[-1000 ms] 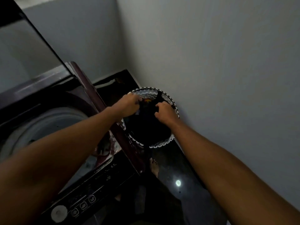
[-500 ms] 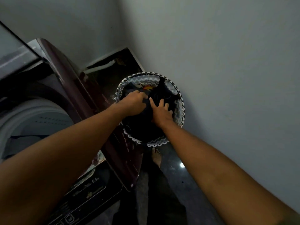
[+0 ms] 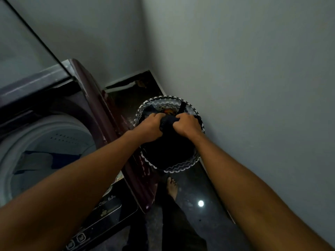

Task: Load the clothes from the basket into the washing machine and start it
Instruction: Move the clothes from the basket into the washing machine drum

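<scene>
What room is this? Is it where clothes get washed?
Probably a laundry corner at home: an open top-loading washing machine with clothes inside, and a zigzag laundry basket of dark clothes on the floor beside it.

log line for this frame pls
phase: grab | left hand, right hand: both gripping dark garment over basket | washer drum: open, partly loaded

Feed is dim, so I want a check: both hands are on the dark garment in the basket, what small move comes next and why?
Probably lift the dark garment straight up out of the basket, then swing it left. Both the left hand and the right hand already grip it, bunched, and the washing machine drum stands open to the left with some laundry already inside.
</scene>
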Action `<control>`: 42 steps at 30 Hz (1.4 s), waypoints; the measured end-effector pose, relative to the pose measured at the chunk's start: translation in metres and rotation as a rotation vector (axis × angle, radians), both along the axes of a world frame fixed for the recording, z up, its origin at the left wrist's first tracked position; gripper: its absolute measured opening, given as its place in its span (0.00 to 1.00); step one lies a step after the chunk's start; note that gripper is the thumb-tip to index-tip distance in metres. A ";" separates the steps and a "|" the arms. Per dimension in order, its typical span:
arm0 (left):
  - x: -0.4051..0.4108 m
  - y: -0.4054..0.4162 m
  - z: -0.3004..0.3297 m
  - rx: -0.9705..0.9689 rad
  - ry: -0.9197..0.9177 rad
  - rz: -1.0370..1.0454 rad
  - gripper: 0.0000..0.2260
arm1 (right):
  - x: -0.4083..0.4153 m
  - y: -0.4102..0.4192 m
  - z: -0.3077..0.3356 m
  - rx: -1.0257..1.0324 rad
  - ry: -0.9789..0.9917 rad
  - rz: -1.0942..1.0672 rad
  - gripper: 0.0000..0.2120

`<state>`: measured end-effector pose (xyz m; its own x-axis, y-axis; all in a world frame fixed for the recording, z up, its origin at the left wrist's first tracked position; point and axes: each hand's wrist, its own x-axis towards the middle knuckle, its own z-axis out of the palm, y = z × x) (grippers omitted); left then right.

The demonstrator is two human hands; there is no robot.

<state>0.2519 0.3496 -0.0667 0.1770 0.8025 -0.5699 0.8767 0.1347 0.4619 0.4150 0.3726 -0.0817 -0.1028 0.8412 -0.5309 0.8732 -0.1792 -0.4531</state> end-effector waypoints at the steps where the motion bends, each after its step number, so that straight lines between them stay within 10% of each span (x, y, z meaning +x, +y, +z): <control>1: 0.002 -0.003 0.008 0.009 -0.024 0.021 0.34 | -0.003 0.002 0.015 0.008 0.012 0.002 0.04; 6: 0.005 -0.010 0.056 0.206 -0.201 0.168 0.30 | -0.024 0.016 0.093 0.066 -0.004 0.003 0.17; 23: -0.146 -0.095 0.225 0.612 -0.409 0.550 0.25 | -0.188 -0.037 0.288 0.055 0.359 0.070 0.05; 42: -0.289 -0.203 0.163 0.472 -0.217 0.791 0.27 | -0.342 -0.135 0.200 0.033 0.455 0.273 0.11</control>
<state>-0.0375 0.1463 0.0958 -0.4532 0.8741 -0.1746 0.4996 0.4113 0.7624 0.0729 0.2380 0.1183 -0.5344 0.7669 -0.3553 0.5998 0.0480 -0.7987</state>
